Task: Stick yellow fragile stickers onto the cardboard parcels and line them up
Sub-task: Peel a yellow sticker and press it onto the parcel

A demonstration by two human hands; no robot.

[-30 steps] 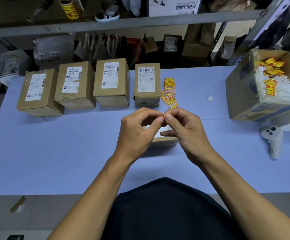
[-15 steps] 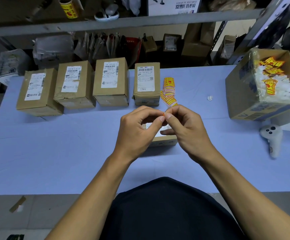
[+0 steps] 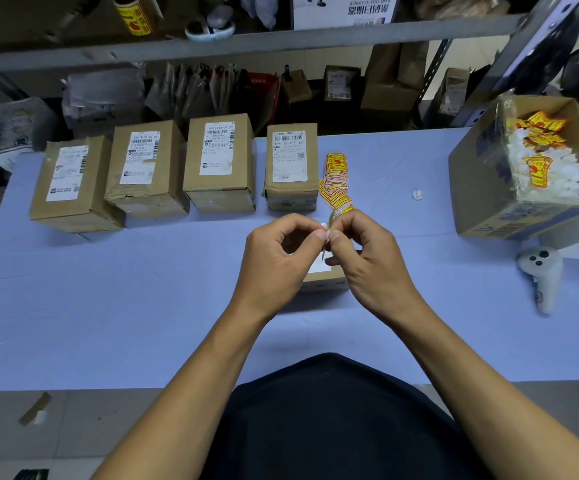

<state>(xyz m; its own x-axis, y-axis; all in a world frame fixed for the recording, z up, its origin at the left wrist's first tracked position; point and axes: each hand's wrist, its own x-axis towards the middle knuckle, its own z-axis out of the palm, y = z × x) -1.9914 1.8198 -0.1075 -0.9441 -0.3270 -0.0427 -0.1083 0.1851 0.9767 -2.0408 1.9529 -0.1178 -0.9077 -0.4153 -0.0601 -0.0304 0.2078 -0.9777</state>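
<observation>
We take the small parcel (image 3: 322, 277) under our hands as the landmark; it lies on the blue worktop (image 3: 108, 306), mostly hidden, with only its near edge and a bit of white label showing. Just above it our left hand (image 3: 277, 261) and right hand (image 3: 371, 265) meet, the fingers (image 3: 319, 234) of both curled and pinched together on one sticker (image 3: 329, 225) seen edge-on, so its face cannot be read.

Beyond the parcel, just past our fingertips, a strip of yellow fragile stickers (image 3: 335, 181) lies loosely folded on the worktop. To the left of the strip, four cardboard parcels stand side by side in a row along the far edge: the nearest to the strip (image 3: 291, 168), then the second (image 3: 220, 162), third (image 3: 146, 168) and fourth (image 3: 73, 183), each with a white shipping label on top.

Far right of the small parcel sits an open cardboard box (image 3: 482, 188), tipped toward us; inside it is a heap of white backing scraps (image 3: 551, 174) with several yellow stickers (image 3: 537, 133) among them. Near that box a white controller (image 3: 540, 271) lies on the worktop.
</observation>
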